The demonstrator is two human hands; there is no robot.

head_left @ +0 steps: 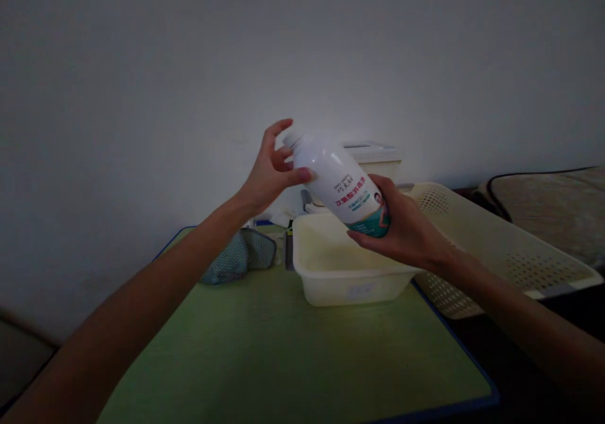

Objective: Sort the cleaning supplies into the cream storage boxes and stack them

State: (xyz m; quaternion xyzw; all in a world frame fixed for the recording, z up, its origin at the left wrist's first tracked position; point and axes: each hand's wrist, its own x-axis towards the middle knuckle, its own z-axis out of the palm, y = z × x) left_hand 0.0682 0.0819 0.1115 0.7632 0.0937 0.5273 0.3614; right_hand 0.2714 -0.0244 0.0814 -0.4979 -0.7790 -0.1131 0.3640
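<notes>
A white disinfectant bottle (333, 175) with red lettering and a teal band is held up, tilted, its capped end towards the upper left. Around its base my right hand (401, 225) is wrapped. My left hand (274, 166) is at the neck, with the thumb against the shoulder and the fingers curled about the white cap (293, 135). The cap is partly hidden by the fingers and blends with the wall. Below the bottle, a cream plastic basin (359, 285) stands on a green table (283, 348).
Blue-grey cloths (236, 257) lie at the table's back left. Behind the basin stands a white lidded box (373, 153). A large perforated basket (496, 241) is to the right, beyond the table's blue edge, near a cushion-like pad (553, 203). A pale wall closes the back.
</notes>
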